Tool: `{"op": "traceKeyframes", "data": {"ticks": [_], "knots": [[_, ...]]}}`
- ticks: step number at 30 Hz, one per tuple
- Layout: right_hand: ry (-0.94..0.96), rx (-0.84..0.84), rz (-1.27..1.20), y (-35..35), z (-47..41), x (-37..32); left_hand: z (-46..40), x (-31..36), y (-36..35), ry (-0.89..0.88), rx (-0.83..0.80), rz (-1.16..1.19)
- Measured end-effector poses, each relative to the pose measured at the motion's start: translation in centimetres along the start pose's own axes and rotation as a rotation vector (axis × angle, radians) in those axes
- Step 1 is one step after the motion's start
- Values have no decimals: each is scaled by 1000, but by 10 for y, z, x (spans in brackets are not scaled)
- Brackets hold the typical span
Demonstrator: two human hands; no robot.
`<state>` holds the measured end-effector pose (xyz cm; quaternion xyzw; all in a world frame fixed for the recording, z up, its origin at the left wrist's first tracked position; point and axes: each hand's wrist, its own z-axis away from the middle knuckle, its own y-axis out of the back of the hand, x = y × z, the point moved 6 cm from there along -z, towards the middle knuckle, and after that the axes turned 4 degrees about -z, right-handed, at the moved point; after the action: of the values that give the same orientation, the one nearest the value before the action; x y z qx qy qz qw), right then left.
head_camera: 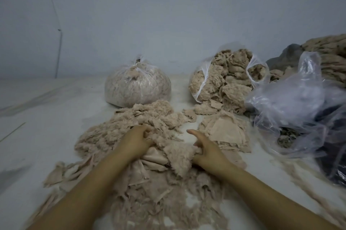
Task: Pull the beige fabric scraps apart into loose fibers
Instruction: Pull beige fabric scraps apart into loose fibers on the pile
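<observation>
Head view looks down on both hands working one beige scrap (177, 153) between them. Left hand (135, 141) is clenched on the scrap's fuzzy left edge, knuckles up; right hand (207, 152) grips the right edge with fingers curled under and thumb stretched forward. Gripping opposite edges lets the two pull against each other, which is likely what teases the cloth into fluff.

That scrap lies on top of a loose heap of scraps (149, 183) spread on the pale floor (46, 117) right before the person, within easy reach. Just beyond the left hand is a mound of shredded fibers (131, 125), probably where finished fluff gets dropped. Beside the right hand is a flat stack of whole cloth pieces (226, 130), seemingly waiting. Farther back stand a tied plastic bag (137, 87) packed with fluff and an open bag (221, 81) spilling more scraps. Crumpled clear plastic (292, 98) lies at far right.
</observation>
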<state>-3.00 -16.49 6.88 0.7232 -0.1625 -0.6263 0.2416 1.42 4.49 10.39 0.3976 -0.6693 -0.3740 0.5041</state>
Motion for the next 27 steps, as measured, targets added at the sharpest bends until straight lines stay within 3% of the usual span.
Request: {"op": "traceKeyframes", "data": {"ticks": [2, 4, 8, 11, 13, 16, 21, 25, 27], "knots": [[131, 107, 76, 0, -3, -8, 9, 23, -2, -247, 126, -127], [252, 210, 56, 2, -1, -19, 18, 46, -8, -425, 156, -107], [319, 316, -249, 2, -2, -27, 19, 54, -40, -315, -75, 109], [140, 399, -488, 15, -13, 2, 29, 52, -66, -429, -215, -38], [-10, 355, -395, 26, -14, 27, 32, 42, -73, -452, -285, -6], [-16, 217, -164, 20, 4, 41, 28, 31, -63, -388, -370, 126], [309, -60, 77, -33, 43, 14, 21, 29, -58, -349, -366, 184], [272, -72, 65, -17, 32, 10, 23, 49, -56, -378, -329, 328], [215, -140, -10, -7, 27, 8, 22, 59, -58, -382, -322, 283]]}}
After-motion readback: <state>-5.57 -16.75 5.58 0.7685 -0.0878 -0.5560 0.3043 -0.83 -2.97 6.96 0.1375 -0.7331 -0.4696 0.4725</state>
